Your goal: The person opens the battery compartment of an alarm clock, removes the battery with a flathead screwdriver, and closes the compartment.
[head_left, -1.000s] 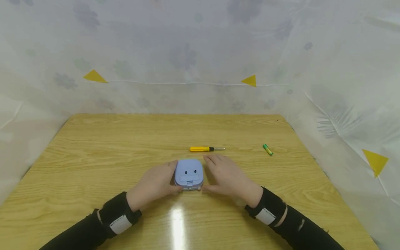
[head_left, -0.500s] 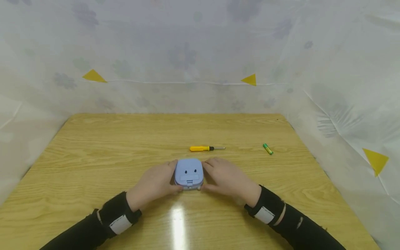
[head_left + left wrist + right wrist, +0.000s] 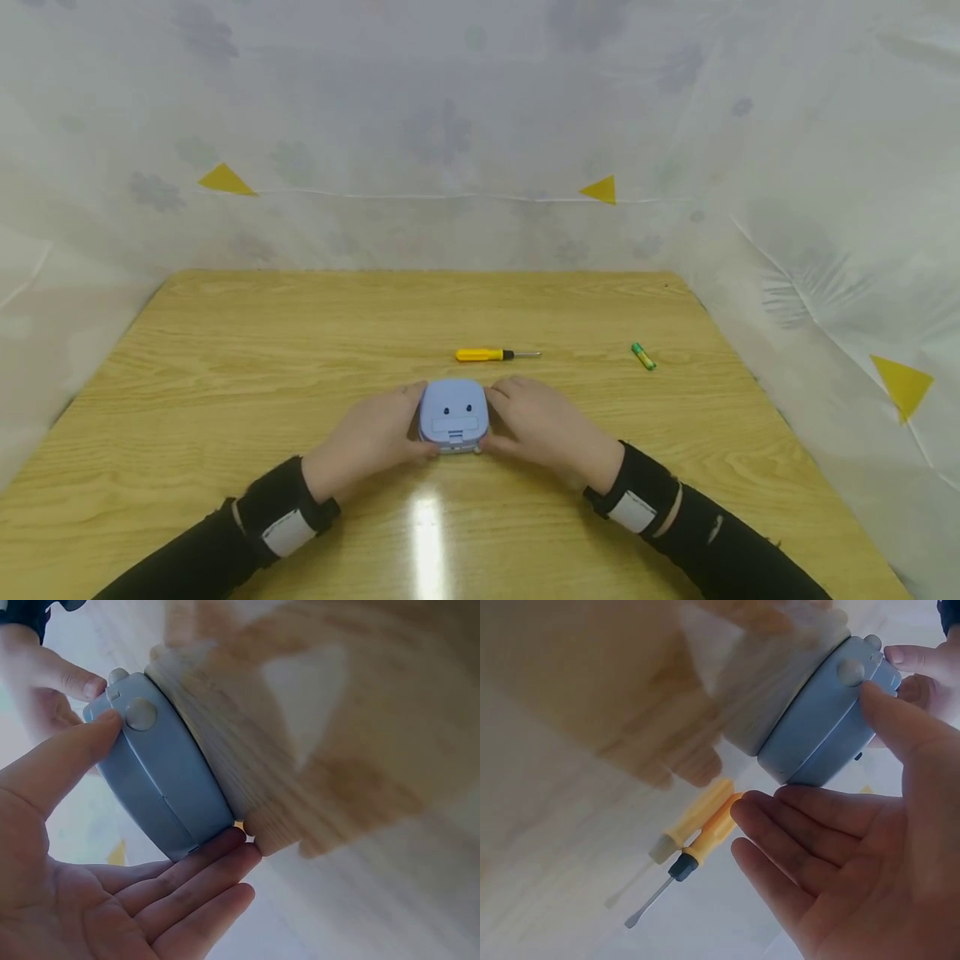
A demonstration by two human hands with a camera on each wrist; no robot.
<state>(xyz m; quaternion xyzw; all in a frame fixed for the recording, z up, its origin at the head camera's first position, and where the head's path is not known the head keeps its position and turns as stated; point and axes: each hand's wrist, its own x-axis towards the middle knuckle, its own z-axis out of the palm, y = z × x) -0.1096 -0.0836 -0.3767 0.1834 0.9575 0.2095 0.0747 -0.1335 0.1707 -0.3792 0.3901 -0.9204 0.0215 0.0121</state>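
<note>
A light-blue plastic device (image 3: 453, 421) with rounded corners lies flat on the wooden table. Its upward face has two black dots, a rectangular outline and a small latch at the near edge. My left hand (image 3: 372, 429) holds its left side, thumb at the near corner and fingers along the far side. On the right side my right hand (image 3: 552, 427) holds it the same way. In the left wrist view the device (image 3: 165, 769) shows a seam and a round knob under the thumb. The right wrist view shows a similar knob (image 3: 850, 673) by the right thumb.
Beyond the device lies a yellow-handled screwdriver (image 3: 480, 355), its tip to the right. A green-and-yellow battery (image 3: 643, 356) lies farther right on the table (image 3: 262, 333). A pale patterned sheet (image 3: 450, 108) with yellow triangles hangs at the back and sides.
My right hand has moved slightly left, its fingers closing from just off the device onto its right side. The left hand and the device have stayed in place.
</note>
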